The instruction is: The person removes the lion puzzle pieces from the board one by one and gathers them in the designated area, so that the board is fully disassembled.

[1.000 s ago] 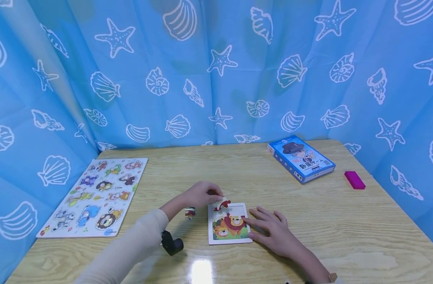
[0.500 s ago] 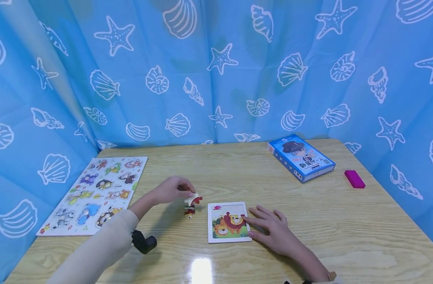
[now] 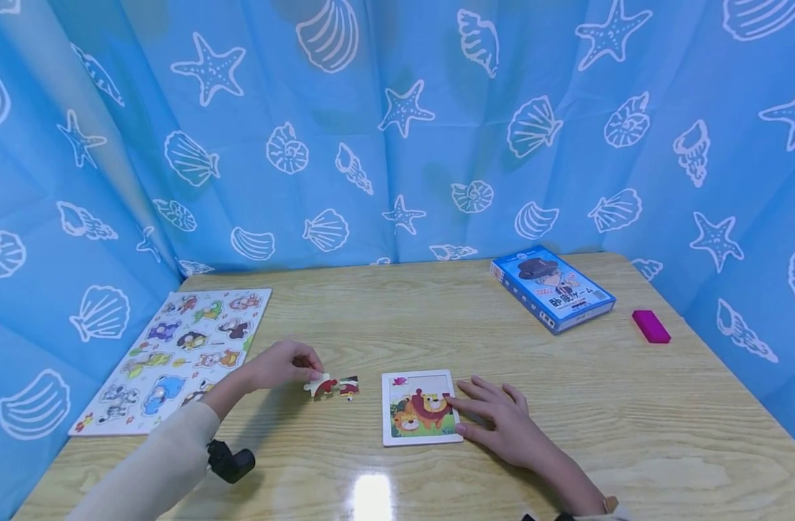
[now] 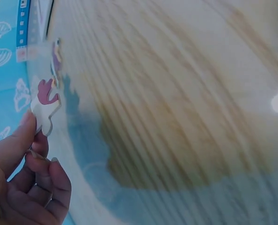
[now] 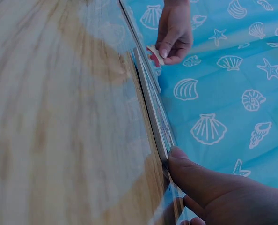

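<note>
A cream-and-red jigsaw piece (image 3: 321, 388) is pinched between the thumb and fingers of my left hand (image 3: 283, 364), left of the puzzle tray. In the left wrist view the same jigsaw piece (image 4: 47, 105) tilts up from the fingertips. Just right of it lies a second, dark red and cream jigsaw piece (image 3: 349, 386) on the table. The white-rimmed puzzle tray (image 3: 387, 434) shows lions in its lower part, a small pink piece top left and bare backing above. My right hand (image 3: 502, 427) rests with fingers spread, thumb and index finger at the tray's right rim.
A white animal peg board (image 3: 133, 369) lies at the table's left. At the back right lies a blue game box (image 3: 554, 289), with a magenta block (image 3: 652, 327) beside it. Blue shell-patterned curtains (image 3: 384, 145) close in the back and sides.
My left hand has carried the cream-and-red jigsaw piece leftward from over the tray, past the second piece, and lowered it. My right hand has stayed at the tray's rim.
</note>
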The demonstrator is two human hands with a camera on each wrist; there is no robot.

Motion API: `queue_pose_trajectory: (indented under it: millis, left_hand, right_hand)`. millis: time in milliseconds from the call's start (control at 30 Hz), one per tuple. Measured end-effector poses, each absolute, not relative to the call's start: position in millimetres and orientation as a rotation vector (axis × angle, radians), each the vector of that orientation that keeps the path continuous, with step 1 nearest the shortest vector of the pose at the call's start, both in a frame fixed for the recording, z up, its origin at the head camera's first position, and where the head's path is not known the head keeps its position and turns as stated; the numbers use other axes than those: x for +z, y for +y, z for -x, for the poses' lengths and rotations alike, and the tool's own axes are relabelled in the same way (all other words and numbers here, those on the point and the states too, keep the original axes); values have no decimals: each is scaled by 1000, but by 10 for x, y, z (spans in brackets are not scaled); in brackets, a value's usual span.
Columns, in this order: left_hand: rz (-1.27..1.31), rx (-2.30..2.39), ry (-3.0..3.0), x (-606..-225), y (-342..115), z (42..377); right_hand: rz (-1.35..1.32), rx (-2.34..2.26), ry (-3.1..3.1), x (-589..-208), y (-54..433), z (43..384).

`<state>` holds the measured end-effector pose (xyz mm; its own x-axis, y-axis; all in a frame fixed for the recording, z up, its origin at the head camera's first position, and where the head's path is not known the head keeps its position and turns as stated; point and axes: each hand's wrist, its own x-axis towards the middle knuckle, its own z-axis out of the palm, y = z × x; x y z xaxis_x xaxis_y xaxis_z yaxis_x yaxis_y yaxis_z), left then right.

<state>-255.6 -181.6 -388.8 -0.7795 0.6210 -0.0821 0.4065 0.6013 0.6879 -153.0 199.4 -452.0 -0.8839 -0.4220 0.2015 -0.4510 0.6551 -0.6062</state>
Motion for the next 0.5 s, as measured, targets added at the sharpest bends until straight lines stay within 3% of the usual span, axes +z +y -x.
queue_pose_trajectory:
  millis: [500]
  left_hand:
    - [-787, 886, 2535, -4000, -1856, 2546]
  right_hand:
    - [-747, 1054, -2841, -4522, 1991, 1523]
